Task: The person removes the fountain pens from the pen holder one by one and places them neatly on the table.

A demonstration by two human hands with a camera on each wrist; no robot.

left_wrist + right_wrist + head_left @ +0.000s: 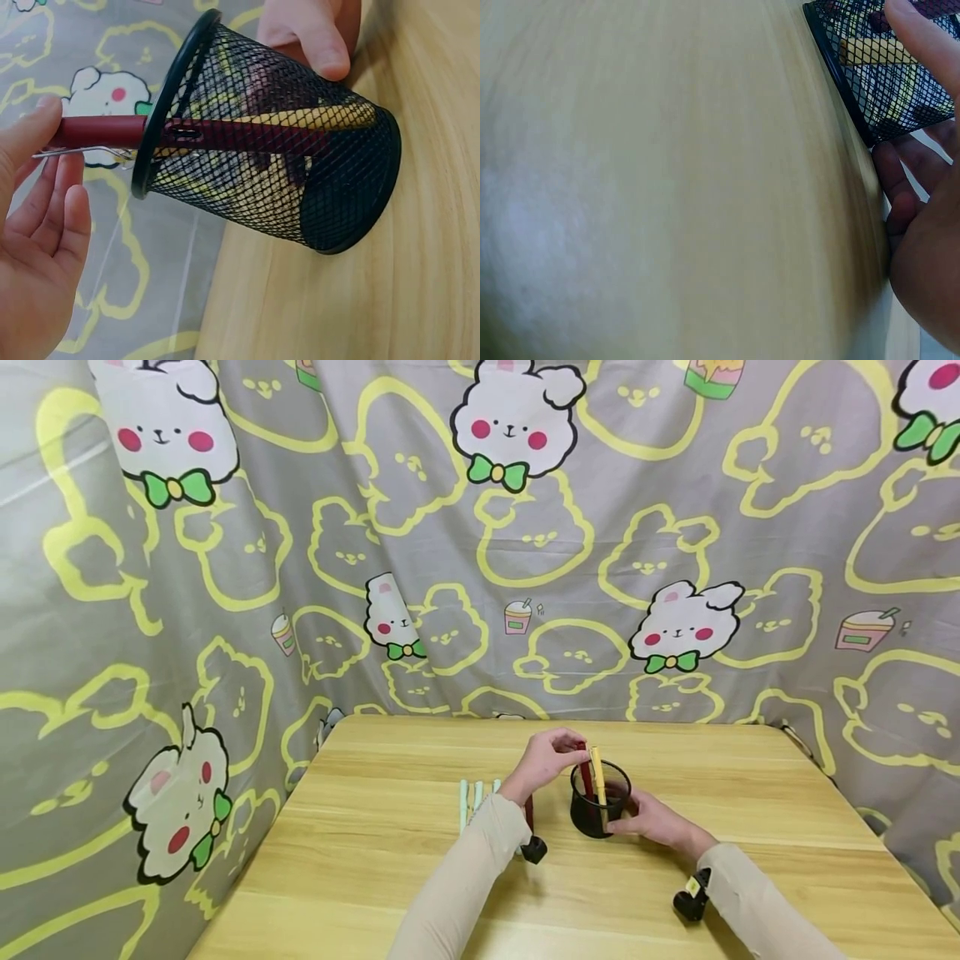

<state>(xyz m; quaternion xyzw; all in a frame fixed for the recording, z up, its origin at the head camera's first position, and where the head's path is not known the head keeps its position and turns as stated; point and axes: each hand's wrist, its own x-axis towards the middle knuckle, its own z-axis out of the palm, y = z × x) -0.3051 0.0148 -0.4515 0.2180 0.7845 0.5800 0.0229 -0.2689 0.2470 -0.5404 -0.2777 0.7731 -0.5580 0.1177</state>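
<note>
A black mesh pen holder (587,818) stands upright on the wooden table. My left hand (546,764) pinches the upper end of a dark red pen (101,131) between thumb and fingers. Its lower part is inside the holder, visible through the mesh, and a metal clip runs along its side. A yellow pen (598,777) leans in the same holder, its top above the rim. On the holder's right side my right hand (656,818) grips the mesh low down, thumb (922,37) on the near side and fingers partly hidden around it.
Several pale green pens (463,802) lie side by side left of the holder, partly covered by the left forearm. Another dark red stick-like thing (529,814) shows beside the left wrist. A patterned curtain (450,552) hangs behind the table (360,860).
</note>
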